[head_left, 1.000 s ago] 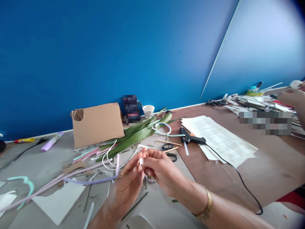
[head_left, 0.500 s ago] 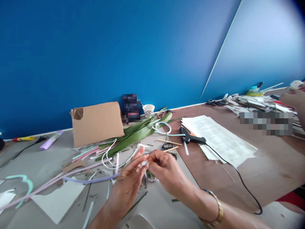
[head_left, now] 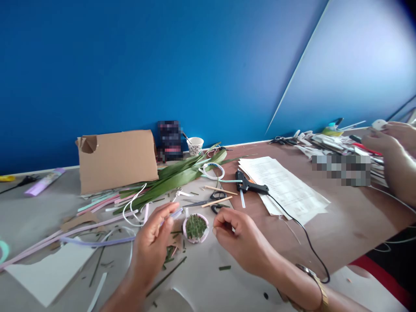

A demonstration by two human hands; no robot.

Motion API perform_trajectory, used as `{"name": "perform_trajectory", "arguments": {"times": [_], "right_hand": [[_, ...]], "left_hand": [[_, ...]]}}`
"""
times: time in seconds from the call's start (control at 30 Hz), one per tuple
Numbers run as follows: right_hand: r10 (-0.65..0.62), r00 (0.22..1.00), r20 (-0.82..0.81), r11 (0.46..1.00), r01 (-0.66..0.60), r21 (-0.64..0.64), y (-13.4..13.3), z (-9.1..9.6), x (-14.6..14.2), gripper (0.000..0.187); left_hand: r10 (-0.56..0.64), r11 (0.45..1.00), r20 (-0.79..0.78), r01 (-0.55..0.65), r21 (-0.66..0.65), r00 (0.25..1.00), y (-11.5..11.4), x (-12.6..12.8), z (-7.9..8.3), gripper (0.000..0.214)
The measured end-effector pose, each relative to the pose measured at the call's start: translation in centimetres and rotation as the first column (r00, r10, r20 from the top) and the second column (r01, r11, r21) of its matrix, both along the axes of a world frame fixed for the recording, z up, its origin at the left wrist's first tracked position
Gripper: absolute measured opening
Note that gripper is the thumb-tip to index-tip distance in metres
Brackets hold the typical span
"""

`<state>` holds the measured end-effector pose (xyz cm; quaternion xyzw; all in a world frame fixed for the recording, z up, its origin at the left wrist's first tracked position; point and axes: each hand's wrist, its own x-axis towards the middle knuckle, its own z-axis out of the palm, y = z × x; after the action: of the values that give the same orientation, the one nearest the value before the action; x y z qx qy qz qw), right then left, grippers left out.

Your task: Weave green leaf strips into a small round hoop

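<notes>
My left hand (head_left: 152,238) is partly closed round a lavender strip (head_left: 97,242), whose end shows by its fingertips. To its right, my right hand (head_left: 238,234) has thumb and forefinger pinched together; anything between them is too small to make out. Between the hands, on the grey table surface, sits a small round pink-rimmed holder (head_left: 184,227) filled with short green leaf cuttings (head_left: 196,226). Neither hand touches it. Just behind it lie black-handled scissors (head_left: 218,196) and thin wooden sticks (head_left: 217,202).
Long green leaves (head_left: 175,175) lie before a cardboard piece (head_left: 117,162) and a paper cup (head_left: 195,146). A corded black glue gun (head_left: 250,185) rests beside printed sheets (head_left: 282,186). At far right, another person's hands (head_left: 390,143) hold a white object over piled strips.
My hands have parted, left hand to the left, right hand to the right, uncovering the round holder. The white piece between them no longer shows. The view has shifted right.
</notes>
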<state>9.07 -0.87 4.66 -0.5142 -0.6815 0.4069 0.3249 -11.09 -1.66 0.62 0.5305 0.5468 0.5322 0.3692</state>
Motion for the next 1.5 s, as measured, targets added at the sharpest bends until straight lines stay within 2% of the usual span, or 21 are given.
{"name": "perform_trajectory", "arguments": {"times": [0.03, 0.1, 0.2, 0.3, 0.43, 0.53, 0.63, 0.7, 0.77, 0.83, 0.87, 0.9, 1.0, 1.1, 1.23, 1.4, 1.5], "right_hand": [[0.014, 0.999, 0.032, 0.998, -0.016, 0.067, -0.1, -0.1, 0.1, 0.013], [0.064, 0.993, 0.095, 0.982, -0.080, 0.174, -0.2, -0.1, 0.0, 0.015], [0.139, 0.975, 0.175, 0.954, -0.179, 0.239, -0.2, -0.2, -0.4, 0.017], [0.175, 0.956, 0.237, 0.930, -0.240, 0.280, 0.0, -0.3, -0.9, 0.018], [0.215, 0.931, 0.296, 0.914, -0.298, 0.274, 0.3, -0.7, -1.2, 0.017], [0.220, 0.923, 0.317, 0.916, -0.307, 0.259, 0.3, -0.9, -1.4, 0.018], [0.221, 0.929, 0.296, 0.928, -0.293, 0.228, 0.3, -1.3, -1.4, 0.018], [0.178, 0.954, 0.243, 0.948, -0.233, 0.219, 0.4, -1.5, -1.1, 0.015], [0.054, 0.982, 0.181, 0.967, -0.097, 0.235, 0.5, -1.7, -0.5, 0.012], [-0.086, 0.988, 0.127, 0.970, 0.054, 0.235, 0.4, -1.6, 0.0, 0.019], [-0.120, 0.987, 0.104, 0.974, 0.096, 0.206, 0.2, -1.4, 0.1, 0.015], [-0.113, 0.990, 0.084, 0.983, 0.099, 0.158, 0.0, -1.2, 0.1, 0.008], [0.039, 0.999, 0.020, 0.999, -0.038, -0.030, -0.9, -0.5, -1.1, 0.016], [0.008, 1.000, -0.028, 0.995, -0.010, -0.099, -1.4, -0.5, -3.2, 0.006], [-0.048, 0.995, -0.084, 0.986, 0.034, -0.162, -1.1, -0.9, -4.9, 0.011], [-0.009, 0.998, -0.054, 0.983, -0.001, -0.185, -1.1, -0.5, -3.6, 0.016], [0.058, 0.992, 0.111, 0.979, -0.035, -0.198, -0.7, -0.2, -1.3, 0.021]], "left_hand": [[-0.021, 0.999, 0.041, 0.023, -0.044, 0.999, 0.1, 0.1, 0.2, 0.022], [-0.076, 0.997, 0.097, 0.079, -0.028, 0.992, 0.0, 0.3, 0.6, 0.016], [-0.209, 0.978, 0.055, 0.208, 0.027, 0.976, -0.3, 0.9, 0.9, 0.011], [-0.269, 0.960, -0.067, 0.273, 0.059, 0.961, -0.4, 1.0, 1.0, 0.009], [-0.317, 0.945, -0.197, 0.326, 0.018, 0.928, -0.3, 0.8, 1.2, 0.007], [-0.335, 0.938, -0.261, 0.346, -0.007, 0.905, -0.3, 0.9, 1.3, 0.015], [-0.321, 0.939, -0.313, 0.344, 0.019, 0.894, -0.4, 1.2, 1.3, 0.020], [-0.294, 0.943, -0.346, 0.330, 0.049, 0.891, -0.5, 1.3, 1.3, 0.021], [-0.242, 0.958, -0.358, 0.280, 0.056, 0.902, -0.6, 1.2, 1.4, 0.021], [-0.172, 0.978, -0.358, 0.203, 0.052, 0.918, -0.6, 1.2, 1.4, 0.022], [-0.136, 0.984, -0.362, 0.169, 0.059, 0.922, -0.6, 1.1, 1.5, 0.022], [-0.104, 0.987, -0.372, 0.143, 0.078, 0.922, -0.6, 1.1, 1.5, 0.022], [-0.020, 0.973, -0.432, 0.117, 0.199, 0.901, -0.6, 1.2, 1.5, 0.019], [0.049, 0.941, -0.493, 0.125, 0.314, 0.869, -0.9, 1.3, 1.5, 0.015], [0.074, 0.912, -0.522, 0.154, 0.380, 0.850, -1.2, 1.3, 1.5, 0.014], [0.062, 0.954, -0.477, 0.088, 0.286, 0.876, -0.9, 0.7, 1.4, 0.017], [0.008, 0.991, -0.437, 0.051, 0.124, 0.900, -0.5, 0.4, 1.6, 0.020]]}}
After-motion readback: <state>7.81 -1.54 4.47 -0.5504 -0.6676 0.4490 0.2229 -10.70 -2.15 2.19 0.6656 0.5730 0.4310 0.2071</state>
